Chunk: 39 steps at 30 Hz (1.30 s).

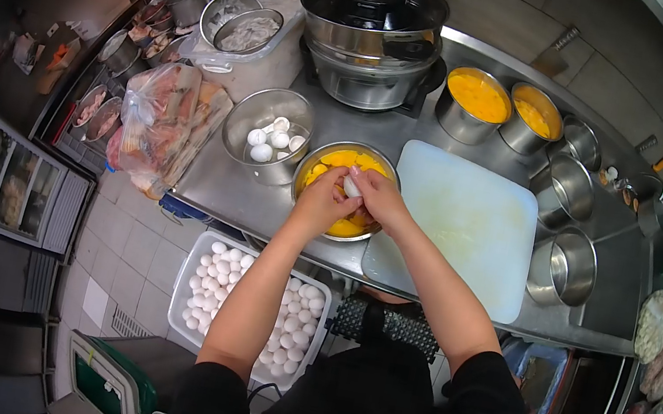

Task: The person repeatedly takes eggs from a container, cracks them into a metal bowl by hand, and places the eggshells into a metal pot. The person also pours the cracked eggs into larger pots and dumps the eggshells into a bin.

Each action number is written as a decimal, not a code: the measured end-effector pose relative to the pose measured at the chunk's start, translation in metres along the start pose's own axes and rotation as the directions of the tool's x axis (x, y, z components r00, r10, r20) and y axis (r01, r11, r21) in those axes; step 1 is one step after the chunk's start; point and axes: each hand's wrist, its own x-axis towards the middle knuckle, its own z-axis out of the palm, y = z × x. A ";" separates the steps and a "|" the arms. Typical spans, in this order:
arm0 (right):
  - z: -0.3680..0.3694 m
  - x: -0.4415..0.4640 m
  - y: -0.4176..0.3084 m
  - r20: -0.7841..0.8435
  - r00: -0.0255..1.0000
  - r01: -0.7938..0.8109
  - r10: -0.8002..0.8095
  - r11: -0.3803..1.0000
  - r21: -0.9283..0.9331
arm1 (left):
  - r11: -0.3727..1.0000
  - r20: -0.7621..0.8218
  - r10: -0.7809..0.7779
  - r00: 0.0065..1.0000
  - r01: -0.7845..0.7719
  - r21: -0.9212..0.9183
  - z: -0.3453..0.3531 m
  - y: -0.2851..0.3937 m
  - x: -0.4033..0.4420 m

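Over a steel bowl of yellow yolks, my left hand and my right hand meet around a white egg. The fingers of both are closed on it, and they hide much of the egg, so I cannot tell whether its shell is split. Left of this bowl stands a second steel bowl with several white eggshells in it. A white cutting board lies just right of my right hand.
Two steel pots of beaten-looking egg stand behind the board, with bare steel pots at right. A large lidded pot is at the back. Bagged meat lies at left. Below the counter edge sits a crate of white eggs.
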 end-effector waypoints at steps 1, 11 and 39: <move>-0.002 0.005 0.004 -0.033 0.995 0.088 -0.094 0.985 -0.150 | 1.000 0.002 0.000 1.000 0.000 0.001 0.001 -0.001 0.000; -0.013 -0.003 -0.024 0.070 0.919 0.298 -0.388 0.569 -0.767 | 0.981 0.017 0.071 0.997 -0.073 0.178 -0.015 0.000 0.007; 0.212 0.005 0.402 0.327 0.932 0.346 0.155 -0.124 -0.930 | 0.723 -0.035 -0.450 0.892 0.388 0.571 -0.002 -0.302 -0.259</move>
